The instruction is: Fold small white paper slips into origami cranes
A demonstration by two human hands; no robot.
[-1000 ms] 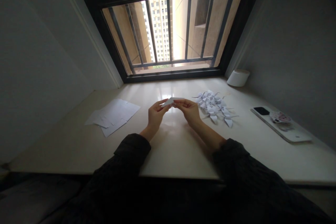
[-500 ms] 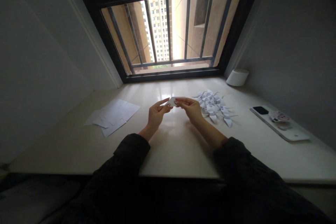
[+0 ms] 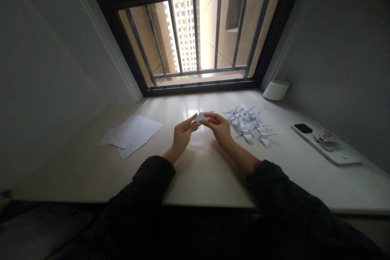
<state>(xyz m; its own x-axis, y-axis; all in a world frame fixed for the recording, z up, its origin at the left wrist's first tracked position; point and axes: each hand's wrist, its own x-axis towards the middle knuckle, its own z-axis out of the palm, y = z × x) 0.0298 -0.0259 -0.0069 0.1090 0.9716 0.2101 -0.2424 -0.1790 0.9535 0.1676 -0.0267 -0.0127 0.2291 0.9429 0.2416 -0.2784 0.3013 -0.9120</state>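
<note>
A small piece of folded white paper (image 3: 201, 117) is held up between both hands, above the middle of the pale sill. My left hand (image 3: 183, 131) pinches its left side between thumb and fingers. On the other side my right hand (image 3: 220, 126) grips it, thumb low near the left fingertips and fingers along the upper edge. The fingers cover part of the paper, so its exact fold cannot be made out. Just right of my right hand lies a heap of folded white paper cranes (image 3: 243, 122).
Several flat white paper sheets (image 3: 137, 132) overlap on the left of the sill (image 3: 201, 178). At the right lies a phone (image 3: 327, 144) with a round grip on its back. A white cylindrical object (image 3: 276, 90) stands in the far right corner, near the barred window (image 3: 198, 40).
My right hand has shifted slightly left, its thumb now closer to the left fingertips on the paper. My left hand has barely moved. Everything else lies as before.
</note>
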